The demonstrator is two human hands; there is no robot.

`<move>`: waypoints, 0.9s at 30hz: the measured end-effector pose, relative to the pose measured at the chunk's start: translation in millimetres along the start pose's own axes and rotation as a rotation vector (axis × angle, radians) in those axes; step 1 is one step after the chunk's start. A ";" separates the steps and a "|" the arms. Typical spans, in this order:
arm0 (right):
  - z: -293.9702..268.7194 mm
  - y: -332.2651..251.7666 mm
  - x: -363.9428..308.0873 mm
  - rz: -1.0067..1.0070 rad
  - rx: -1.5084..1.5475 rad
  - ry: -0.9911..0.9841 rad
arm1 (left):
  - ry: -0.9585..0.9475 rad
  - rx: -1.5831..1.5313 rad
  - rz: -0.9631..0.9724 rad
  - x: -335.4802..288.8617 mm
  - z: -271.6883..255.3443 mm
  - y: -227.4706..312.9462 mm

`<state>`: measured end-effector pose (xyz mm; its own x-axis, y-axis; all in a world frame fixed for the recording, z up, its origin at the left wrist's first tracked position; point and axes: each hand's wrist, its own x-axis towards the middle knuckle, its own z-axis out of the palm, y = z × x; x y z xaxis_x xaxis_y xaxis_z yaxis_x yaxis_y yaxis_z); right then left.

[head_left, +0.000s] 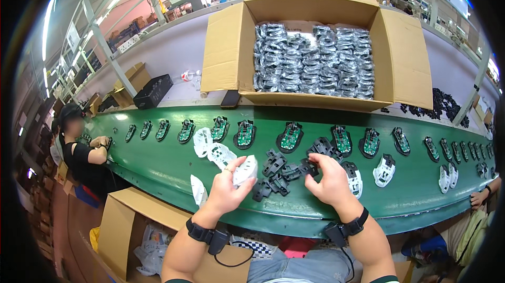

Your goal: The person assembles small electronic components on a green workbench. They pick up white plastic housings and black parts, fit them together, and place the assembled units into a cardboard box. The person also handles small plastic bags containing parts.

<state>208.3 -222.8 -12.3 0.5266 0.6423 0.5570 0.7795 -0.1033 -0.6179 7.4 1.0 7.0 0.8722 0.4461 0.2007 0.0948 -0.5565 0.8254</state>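
My left hand (228,188) grips a white plastic mouse shell (245,171), thumb and fingers round its sides. My right hand (330,182) reaches over a pile of black plastic parts (278,170); its thumb and fingertips close about one black plastic part (308,167) at the pile's right side. More white shells (221,154) lie just beyond my left hand, and a single one (198,190) rests to its left. Another white shell (353,179) lies right of my right hand, partly hidden by it. Farther right is a white shell with a dark end (384,171).
A green conveyor belt (158,156) carries a row of mouse bases with green circuit boards (291,136). Behind it, an open carton (315,101) holds many wrapped pieces. Another carton (118,230) stands below left. One person (79,149) works at left; another's hand (478,199) shows at right.
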 end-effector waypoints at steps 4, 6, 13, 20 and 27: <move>11.8 0.0 0.0 -0.233 0.189 0.114 | -0.094 -0.483 0.122 -4.5 16.2 6.2; 20.2 -10.2 0.9 -0.258 0.229 0.164 | -0.208 -0.712 0.019 -7.5 23.6 15.5; 25.8 -19.8 -2.7 -0.230 0.284 0.036 | -0.267 -0.829 0.025 -13.7 47.2 19.1; 34.9 -11.0 -5.2 -0.277 0.327 -0.269 | -0.248 -0.800 0.002 -12.4 42.4 9.6; 43.7 -9.4 -15.0 0.269 0.958 -0.468 | -0.320 -0.475 0.185 -13.7 29.6 20.7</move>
<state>178.2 -198.3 -39.1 0.3010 0.9327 0.1985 -0.0347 0.2187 -0.9752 11.6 -37.4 5.7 0.9619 0.0971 0.2554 -0.2328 -0.1981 0.9521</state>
